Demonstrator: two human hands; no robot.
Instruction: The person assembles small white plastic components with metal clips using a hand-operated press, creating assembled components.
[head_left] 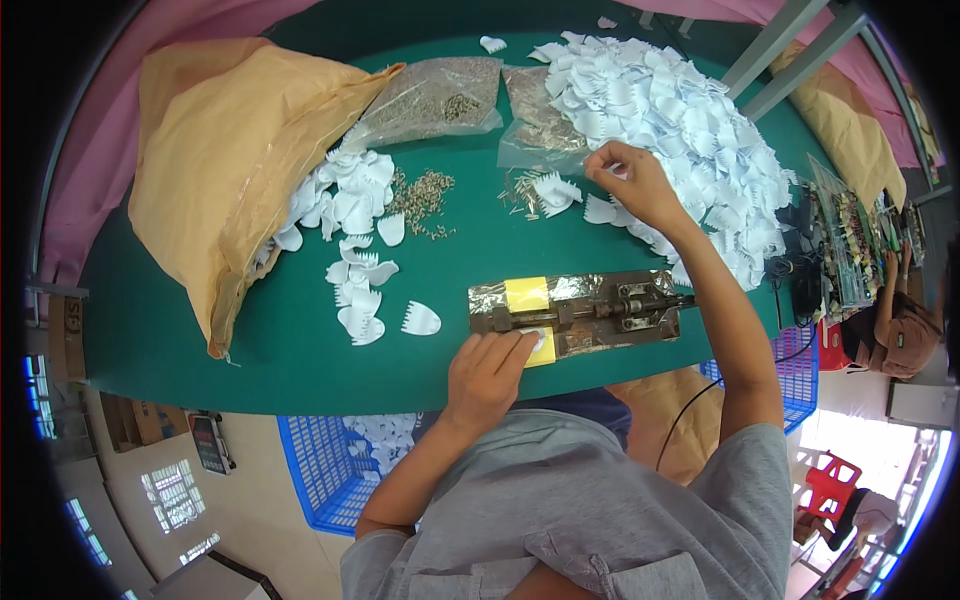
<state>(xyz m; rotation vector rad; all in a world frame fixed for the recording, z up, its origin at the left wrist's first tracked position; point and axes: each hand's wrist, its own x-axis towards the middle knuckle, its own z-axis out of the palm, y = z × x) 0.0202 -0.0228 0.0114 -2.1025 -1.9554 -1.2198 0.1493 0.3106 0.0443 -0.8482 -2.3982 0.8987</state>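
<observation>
My left hand (pixel 490 375) is at the near side of a dark metal clamping fixture (pixel 600 308), its fingers closed together over the yellow pad (pixel 528 294). A bit of a white plastic piece shows under those fingertips; the rest is covered. My right hand (pixel 635 182) is raised at the near left edge of a big heap of white toothed plastic pieces (pixel 665 120), thumb and fingers pinched together. Whatever is between them is too small to make out. Below it lie small metal pins (pixel 520 194) beside a white toothed piece (pixel 556 194).
A large tan sack (pixel 240 150) spills more white pieces at the left, beside small brownish metal parts (pixel 425 197). Clear bags of hardware (pixel 430 100) lie at the back. A blue basket (pixel 315 480) stands below the green table (pixel 250 385). A co-worker (pixel 890 325) sits far right.
</observation>
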